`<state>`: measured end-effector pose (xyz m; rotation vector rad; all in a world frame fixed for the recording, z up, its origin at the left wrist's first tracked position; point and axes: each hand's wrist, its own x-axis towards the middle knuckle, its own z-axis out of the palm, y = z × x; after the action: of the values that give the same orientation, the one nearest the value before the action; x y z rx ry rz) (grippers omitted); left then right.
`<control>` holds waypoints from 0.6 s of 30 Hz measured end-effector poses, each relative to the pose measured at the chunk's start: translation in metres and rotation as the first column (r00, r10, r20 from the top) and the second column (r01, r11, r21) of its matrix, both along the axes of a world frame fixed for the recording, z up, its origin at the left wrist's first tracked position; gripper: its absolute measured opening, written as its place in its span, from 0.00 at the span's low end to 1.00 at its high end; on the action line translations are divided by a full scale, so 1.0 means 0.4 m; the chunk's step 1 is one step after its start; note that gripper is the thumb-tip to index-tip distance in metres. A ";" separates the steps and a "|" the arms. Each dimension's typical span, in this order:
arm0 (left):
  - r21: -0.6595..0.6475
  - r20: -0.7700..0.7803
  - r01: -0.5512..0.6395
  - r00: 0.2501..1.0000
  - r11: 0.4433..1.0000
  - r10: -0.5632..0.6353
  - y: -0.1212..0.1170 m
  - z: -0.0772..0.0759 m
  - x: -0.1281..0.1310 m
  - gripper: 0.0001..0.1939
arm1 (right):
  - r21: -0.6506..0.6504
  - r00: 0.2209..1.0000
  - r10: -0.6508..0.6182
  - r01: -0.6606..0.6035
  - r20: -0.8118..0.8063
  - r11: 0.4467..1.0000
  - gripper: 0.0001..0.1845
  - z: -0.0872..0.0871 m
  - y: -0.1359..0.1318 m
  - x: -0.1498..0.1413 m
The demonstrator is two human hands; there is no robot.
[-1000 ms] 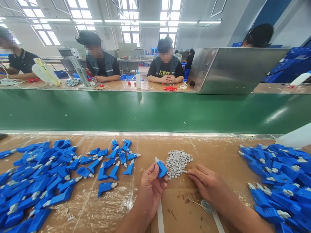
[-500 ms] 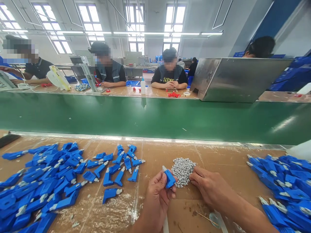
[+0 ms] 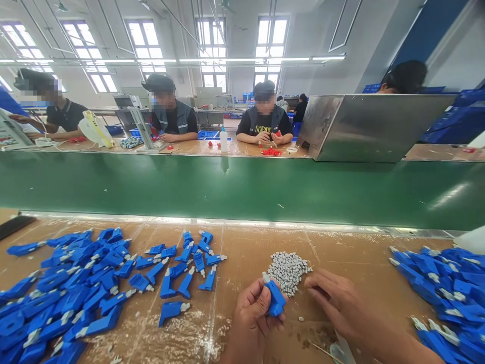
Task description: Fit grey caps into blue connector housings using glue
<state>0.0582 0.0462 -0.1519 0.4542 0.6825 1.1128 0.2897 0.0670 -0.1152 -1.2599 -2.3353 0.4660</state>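
My left hand (image 3: 254, 316) grips a blue plastic part (image 3: 274, 298) between thumb and fingers. This part is angled, with a pale grey tip (image 3: 266, 277) pointing up and away from me. Just beyond it lies a heap of small grey plastic pieces (image 3: 288, 270) on the cardboard. At the heap's right edge is my right hand (image 3: 337, 296), thumb and fingertips drawn together; whatever they may hold is too small to make out. One loose grey piece (image 3: 301, 319) lies apart, nearer to me.
Many blue parts with pale tips (image 3: 71, 283) are piled at left, more (image 3: 450, 293) at right. A thin stick (image 3: 328, 352) and a small clear dish (image 3: 336, 352) lie near my right forearm. Across the green belt (image 3: 235, 192), several people sit at a bench.
My left hand has shifted slightly right and nearer to me with the blue part. My right hand has drawn a little to the right, and a grey piece now lies apart from the heap.
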 end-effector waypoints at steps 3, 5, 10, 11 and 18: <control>-0.024 -0.010 -0.028 1.000 0.999 0.028 0.003 0.024 -0.007 0.29 | -0.092 0.998 0.065 -0.065 -0.009 0.994 0.15 0.033 -0.020 0.004; -0.044 -0.020 -0.023 1.000 0.999 0.022 0.004 0.043 -0.012 0.29 | -0.146 0.995 0.104 -0.104 -0.004 0.984 0.16 0.041 -0.033 0.001; -0.059 -0.016 -0.029 0.999 0.998 0.028 -0.001 0.046 -0.013 0.29 | -0.194 0.994 0.109 -0.102 0.027 0.976 0.17 0.011 -0.041 -0.013; -0.058 -0.011 -0.036 0.999 0.998 0.035 -0.002 0.043 -0.012 0.29 | -0.206 0.994 0.105 -0.096 0.033 0.974 0.16 0.004 -0.040 -0.015; -0.037 0.007 -0.008 1.000 0.999 0.008 -0.001 0.060 -0.013 0.26 | -0.176 0.981 0.136 -0.111 0.137 0.978 0.13 -0.006 -0.036 -0.028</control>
<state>0.0530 0.0459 -0.1281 0.4164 0.6982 1.1070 0.2785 0.0525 -0.1175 -1.2670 -2.5563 0.6422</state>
